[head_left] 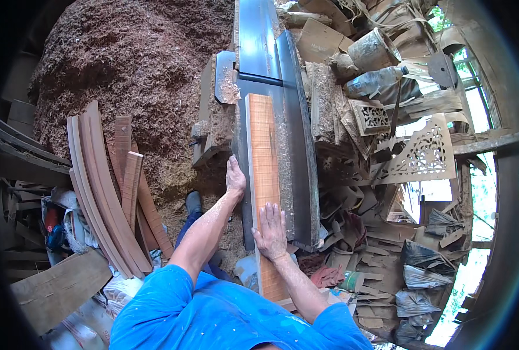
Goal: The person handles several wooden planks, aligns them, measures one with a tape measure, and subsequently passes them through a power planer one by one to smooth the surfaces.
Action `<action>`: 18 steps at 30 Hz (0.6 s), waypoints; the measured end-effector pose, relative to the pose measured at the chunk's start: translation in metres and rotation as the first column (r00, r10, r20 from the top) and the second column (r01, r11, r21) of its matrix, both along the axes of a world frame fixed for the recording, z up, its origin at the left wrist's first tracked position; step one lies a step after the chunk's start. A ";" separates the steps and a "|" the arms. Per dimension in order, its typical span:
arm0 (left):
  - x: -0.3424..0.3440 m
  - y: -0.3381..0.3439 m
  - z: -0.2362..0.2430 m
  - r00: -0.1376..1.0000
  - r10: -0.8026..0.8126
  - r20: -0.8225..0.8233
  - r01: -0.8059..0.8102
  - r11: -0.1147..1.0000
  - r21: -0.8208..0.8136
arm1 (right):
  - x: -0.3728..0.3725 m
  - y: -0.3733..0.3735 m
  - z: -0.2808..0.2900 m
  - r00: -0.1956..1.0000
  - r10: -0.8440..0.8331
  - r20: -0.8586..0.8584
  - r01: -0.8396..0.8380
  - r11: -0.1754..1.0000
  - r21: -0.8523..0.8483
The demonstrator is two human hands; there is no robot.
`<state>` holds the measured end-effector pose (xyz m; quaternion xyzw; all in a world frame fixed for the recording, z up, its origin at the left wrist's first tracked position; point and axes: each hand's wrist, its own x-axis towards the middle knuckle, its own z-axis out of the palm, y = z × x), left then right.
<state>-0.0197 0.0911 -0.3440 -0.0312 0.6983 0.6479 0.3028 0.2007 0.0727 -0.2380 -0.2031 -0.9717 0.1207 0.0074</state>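
Note:
A long reddish-brown wooden plank point(263, 163) lies lengthwise on the dark metal bed of a jointer point(288, 192), its far end close to the slot across the bed. My right hand point(271, 231) rests flat on the plank's top face, fingers stretched forward. To the left, my left hand point(234, 176) is beside the bed's left edge, fingers extended, a small gap from the plank. Whether its palm touches the machine is hidden. Fine sawdust coats both forearms. Beyond the slot, the shiny far bed point(256, 35) stretches away.
A large heap of wood shavings point(125, 70) fills the far left. Several cut planks point(102, 192) lean at the left. On the right are offcuts, a plastic bottle point(376, 80), a dusty bucket point(375, 51) and a fretwork panel point(425, 151). A shavings-covered guard plate point(225, 79) sits beside the slot.

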 end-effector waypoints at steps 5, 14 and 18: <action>0.002 -0.005 0.002 0.999 0.021 -0.025 -0.021 1.000 0.015 | 0.001 -0.002 -0.001 1.000 -0.015 -0.013 0.014 1.000 -0.008; 0.002 -0.009 0.009 0.999 -0.017 0.032 0.020 0.995 -0.102 | -0.075 0.045 -0.006 0.998 -0.009 -0.063 0.009 1.000 0.004; -0.005 -0.005 0.017 0.998 0.002 -0.067 -0.005 0.999 -0.045 | -0.093 0.059 -0.013 0.997 0.004 -0.077 -0.002 1.000 0.030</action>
